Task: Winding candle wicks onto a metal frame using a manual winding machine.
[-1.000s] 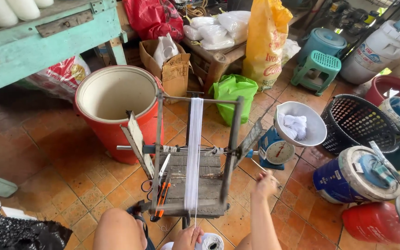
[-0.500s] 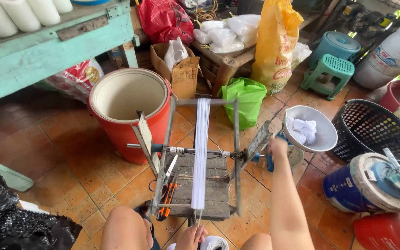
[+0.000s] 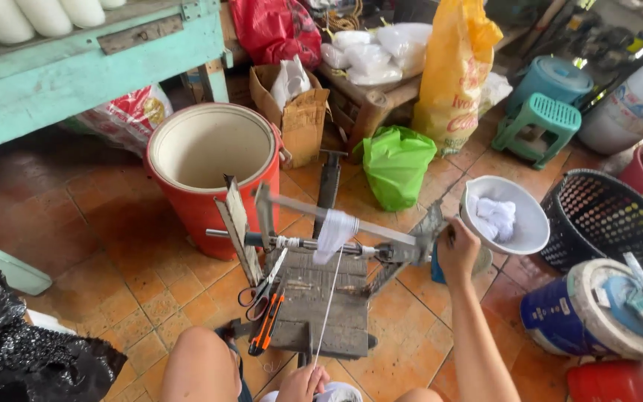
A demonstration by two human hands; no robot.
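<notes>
Two hands work a wooden winding frame point(image 3: 314, 298) on the tiled floor: right hand point(image 3: 457, 249) grips what looks like its crank, left hand point(image 3: 303, 383) pinches the white thread point(image 3: 329, 305); a tall yellow printed sack point(image 3: 452, 67) stands behind a green bag point(image 3: 396, 164)

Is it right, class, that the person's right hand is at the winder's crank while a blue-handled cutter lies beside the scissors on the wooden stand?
Not quite. In the head view the cutter beside the scissors is orange-handled, not blue; the right hand is at the crank.
</notes>
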